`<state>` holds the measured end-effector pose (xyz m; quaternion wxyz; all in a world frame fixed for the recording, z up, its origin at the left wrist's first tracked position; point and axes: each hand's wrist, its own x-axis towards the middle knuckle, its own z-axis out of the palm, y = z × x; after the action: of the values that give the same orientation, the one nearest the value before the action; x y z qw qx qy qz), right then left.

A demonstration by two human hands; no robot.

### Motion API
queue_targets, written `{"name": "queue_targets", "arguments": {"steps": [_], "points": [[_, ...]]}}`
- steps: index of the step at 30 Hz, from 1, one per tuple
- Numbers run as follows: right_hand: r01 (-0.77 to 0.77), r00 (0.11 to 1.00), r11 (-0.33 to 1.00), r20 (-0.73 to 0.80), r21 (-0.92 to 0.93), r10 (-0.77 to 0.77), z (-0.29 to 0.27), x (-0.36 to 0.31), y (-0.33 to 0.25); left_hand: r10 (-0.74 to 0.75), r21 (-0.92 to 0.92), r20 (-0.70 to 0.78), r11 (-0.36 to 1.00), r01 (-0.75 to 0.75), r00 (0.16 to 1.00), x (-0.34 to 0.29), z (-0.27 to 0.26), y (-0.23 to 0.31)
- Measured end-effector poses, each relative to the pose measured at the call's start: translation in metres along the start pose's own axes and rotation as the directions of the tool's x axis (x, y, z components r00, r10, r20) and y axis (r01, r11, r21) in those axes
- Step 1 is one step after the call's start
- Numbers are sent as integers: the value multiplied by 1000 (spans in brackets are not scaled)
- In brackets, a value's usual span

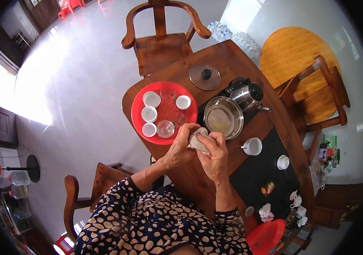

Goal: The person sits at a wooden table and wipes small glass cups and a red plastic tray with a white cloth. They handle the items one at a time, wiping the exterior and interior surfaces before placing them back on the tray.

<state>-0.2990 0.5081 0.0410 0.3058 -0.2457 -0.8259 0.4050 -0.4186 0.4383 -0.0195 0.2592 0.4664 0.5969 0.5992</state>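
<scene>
Over the near edge of the wooden table, my left hand point(180, 148) and my right hand point(214, 159) are closed around a crumpled pale cloth point(198, 141). Whether anything is wrapped inside it cannot be made out. Just left of them lies a round red tray point(137, 111) with several small white cups point(149, 114) and clear glass cups point(165, 128). Beyond my right hand stands a round steel pot point(223, 117), uncovered. A white cup with a handle point(254, 146) sits to the right of that hand.
A steel kettle point(243, 97) stands behind the pot, and a glass lid point(205, 77) lies further back. On the black mat to the right are a small white lidded cup point(283, 162) and crumpled tissue point(266, 212). Wooden chairs point(162, 51) flank the table.
</scene>
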Motion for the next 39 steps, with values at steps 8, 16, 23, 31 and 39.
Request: {"name": "queue_targets", "arguments": {"steps": [8, 16, 23, 31, 39], "points": [[127, 988, 991, 85, 38, -130, -21, 9, -22, -84, -75, 81, 993, 90, 993, -1, -30, 1], [206, 934, 895, 352, -395, -60, -8, 23, -28, 125, 190, -59, 975, -112, 990, -9, -20, 10], [76, 882, 905, 452, -418, 135, -18, 8, -33, 240, 252, 111, 932, -260, 965, -19, -12, 13], [-402, 891, 681, 434, 613, 135, -49, -27, 3, 30, -262, 169, 965, 15, 985, -33, -5, 4], [17, 887, 952, -444, 304, 126, 31, -57, -14, -271, -735, 124, 622, 272, 955, -47, 41, 14]]}}
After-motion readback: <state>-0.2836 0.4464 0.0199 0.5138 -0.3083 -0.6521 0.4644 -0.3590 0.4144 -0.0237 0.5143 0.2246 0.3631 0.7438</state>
